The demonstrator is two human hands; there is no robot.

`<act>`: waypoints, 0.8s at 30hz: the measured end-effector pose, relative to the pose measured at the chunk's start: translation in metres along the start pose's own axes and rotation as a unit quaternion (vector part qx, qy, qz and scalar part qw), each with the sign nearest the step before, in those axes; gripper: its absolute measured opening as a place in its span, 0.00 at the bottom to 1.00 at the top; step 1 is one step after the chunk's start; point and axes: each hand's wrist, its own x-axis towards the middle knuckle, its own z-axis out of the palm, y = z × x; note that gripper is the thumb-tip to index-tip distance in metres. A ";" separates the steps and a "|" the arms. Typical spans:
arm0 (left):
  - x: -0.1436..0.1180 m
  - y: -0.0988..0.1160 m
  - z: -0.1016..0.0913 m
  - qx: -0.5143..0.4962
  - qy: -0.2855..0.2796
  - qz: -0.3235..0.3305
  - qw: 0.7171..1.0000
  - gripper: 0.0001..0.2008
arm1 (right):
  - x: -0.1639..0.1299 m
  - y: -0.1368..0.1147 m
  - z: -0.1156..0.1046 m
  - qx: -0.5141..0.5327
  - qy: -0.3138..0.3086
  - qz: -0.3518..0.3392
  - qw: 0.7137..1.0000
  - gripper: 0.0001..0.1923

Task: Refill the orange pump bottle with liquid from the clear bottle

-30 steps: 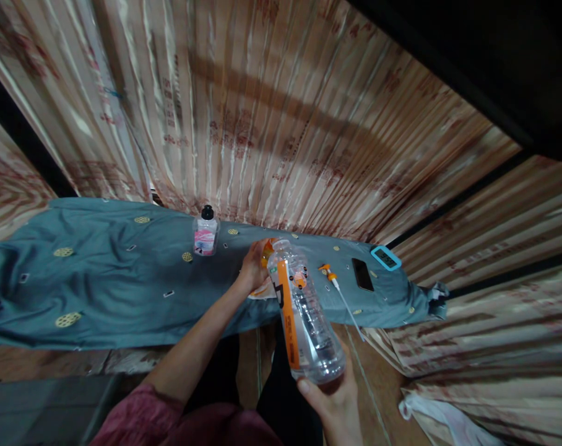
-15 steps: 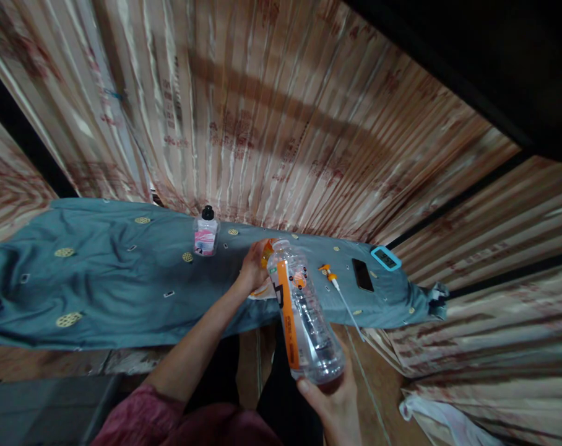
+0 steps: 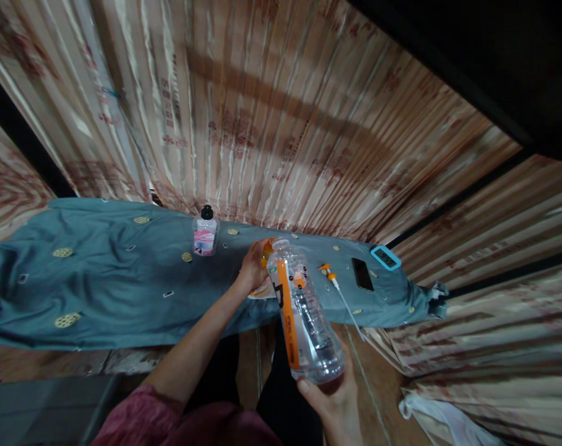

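My right hand (image 3: pixel 332 402) is closed round the base of a large clear plastic bottle (image 3: pixel 313 331) with an orange and white label. The bottle is tilted, base raised toward me and uncapped neck pointing away. My left hand (image 3: pixel 253 269) is wrapped round an orange-topped container (image 3: pixel 267 253) close beside that neck. Most of this container is hidden behind the clear bottle and my fingers, so I cannot tell whether the two openings touch. On the cloth to the right lies a pump dispenser (image 3: pixel 334 284) with an orange head and a long white tube.
A blue-grey patterned cloth (image 3: pixel 123 279) covers the narrow table. Toward its back left stands a small black-capped bottle (image 3: pixel 205 234) with a pink label. A dark phone (image 3: pixel 363 274) and a blue-framed digital clock (image 3: pixel 385 257) lie at the right. Draped curtain (image 3: pixel 244 124) rises behind.
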 end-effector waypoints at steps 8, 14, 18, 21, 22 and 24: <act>0.000 0.004 -0.004 -0.014 0.002 -0.005 1.000 0.26 | 0.000 0.001 -0.001 -0.001 0.001 0.004 1.000 0.43; 0.001 0.007 -0.006 -0.013 0.001 0.001 1.000 0.27 | 0.000 -0.001 -0.001 -0.005 0.000 -0.002 1.000 0.42; 0.001 0.007 -0.004 -0.014 0.009 -0.011 1.000 0.24 | 0.000 0.002 -0.002 -0.012 0.000 0.004 1.000 0.44; 0.000 0.006 -0.003 -0.014 0.012 -0.010 1.000 0.24 | 0.000 0.004 -0.003 -0.016 -0.003 0.007 1.000 0.46; 0.000 0.005 -0.003 -0.015 0.014 -0.008 1.000 0.25 | 0.000 0.005 -0.003 -0.016 -0.002 0.006 1.000 0.46; -0.001 0.003 -0.003 -0.018 0.016 -0.001 1.000 0.26 | 0.000 0.005 -0.003 -0.019 0.001 -0.001 1.000 0.45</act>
